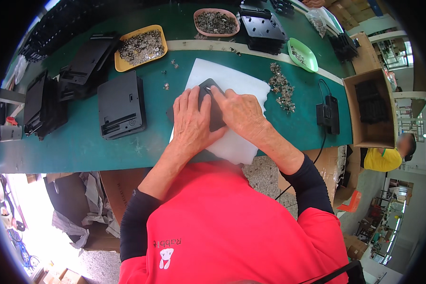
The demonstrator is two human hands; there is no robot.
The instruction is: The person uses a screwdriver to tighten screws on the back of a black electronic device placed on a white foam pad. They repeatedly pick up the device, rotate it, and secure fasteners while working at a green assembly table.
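A black plastic panel (216,117) lies on a white foam sheet (244,80) in front of me, partly covered by both hands. My left hand (191,116) rests flat over the panel's left side with its fingers stretched forward. At the panel's far end, my right hand (244,112) is closed, its fingers bent and the fingertips pressing on the surface. A small bright spot shows at those fingertips, too small to name. To the left sits a stack of black plastic housings (120,106) with slots and a round grille.
Small metal parts fill a yellow tray (164,41) and a pink tray (196,18); a green tray (312,62) holds some. A loose parts pile (282,89) lies right of the foam. Beyond are a black power adapter (332,116), a cardboard box (356,116) and another person (386,158).
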